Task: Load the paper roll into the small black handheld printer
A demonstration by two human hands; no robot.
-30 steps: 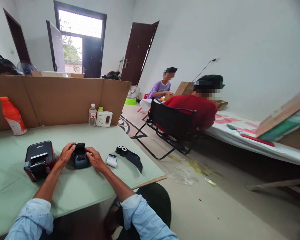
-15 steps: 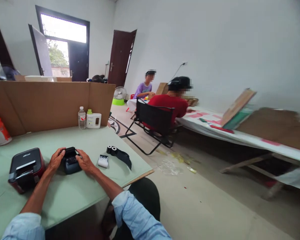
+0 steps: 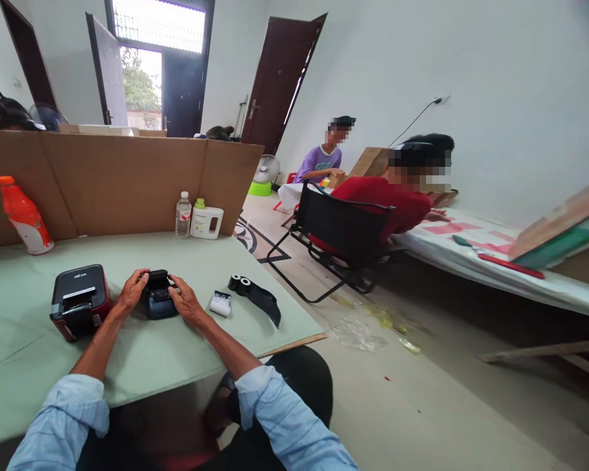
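On the pale green table a small black portable printer (image 3: 161, 306) sits with its lid raised. My left hand (image 3: 133, 290) grips its left side, thumb and fingers near the lid. From the right, my right hand (image 3: 185, 301) holds the opposite edge. Beyond my left forearm stands a larger black and dark red label printer (image 3: 81, 297). A white paper roll with dark marks (image 3: 220, 303) lies to the right of my right hand. Next to it is a black ribbon (image 3: 262, 302) partly unwound from its two rolls.
A cardboard screen (image 3: 127, 186) borders the table's back. Before it stand an orange bottle (image 3: 27, 216), a clear bottle (image 3: 183, 217) and a white jug (image 3: 206, 221). Two people sit right, one on a black folding chair (image 3: 343, 226) near a long table (image 3: 476, 261). Clear plastic scraps (image 3: 358, 333) litter the floor.
The view has swung left and slightly down, so the table and room sit farther right. Both hands remain on the small printer, whose lid stays up.
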